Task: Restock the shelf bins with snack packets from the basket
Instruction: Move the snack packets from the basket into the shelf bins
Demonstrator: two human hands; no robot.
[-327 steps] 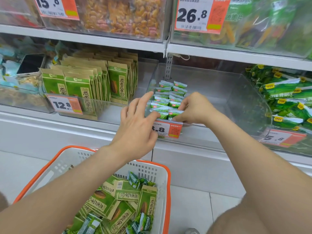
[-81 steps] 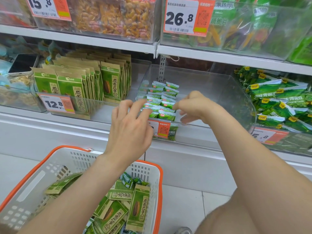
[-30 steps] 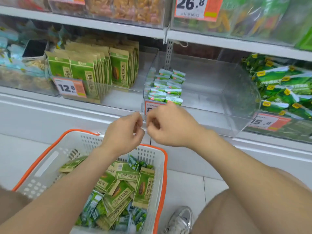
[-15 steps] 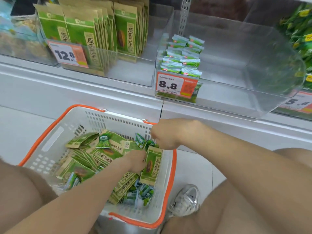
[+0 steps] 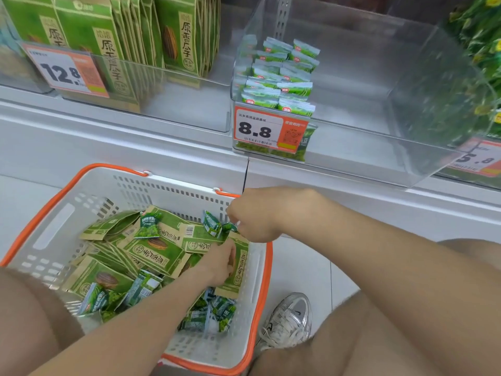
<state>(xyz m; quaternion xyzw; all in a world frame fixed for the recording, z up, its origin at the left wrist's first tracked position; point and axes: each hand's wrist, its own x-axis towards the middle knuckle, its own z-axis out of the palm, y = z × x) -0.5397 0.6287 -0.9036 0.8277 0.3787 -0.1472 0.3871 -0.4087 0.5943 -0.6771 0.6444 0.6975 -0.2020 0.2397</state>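
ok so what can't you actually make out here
Head view only:
- Left hand: fingertips buried among packets in the basket; grip unclear.
- Right hand: fingers curl under; whether they pinch a small packet is hidden.
- Right price tag: first digit lost behind the clear bin corner.
- Top-right green bags: blurred, cut by the edge.

The basket [image 5: 54, 229] sits on the floor [image 5: 311, 267] before the shelf [image 5: 108, 137], below the bin [image 5: 379, 104] holding snack packets [image 5: 282, 85].

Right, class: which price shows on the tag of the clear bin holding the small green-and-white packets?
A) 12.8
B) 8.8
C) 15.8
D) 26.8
B: the price tag on the front of the clear bin reads 8.8, just below the rows of small packets.
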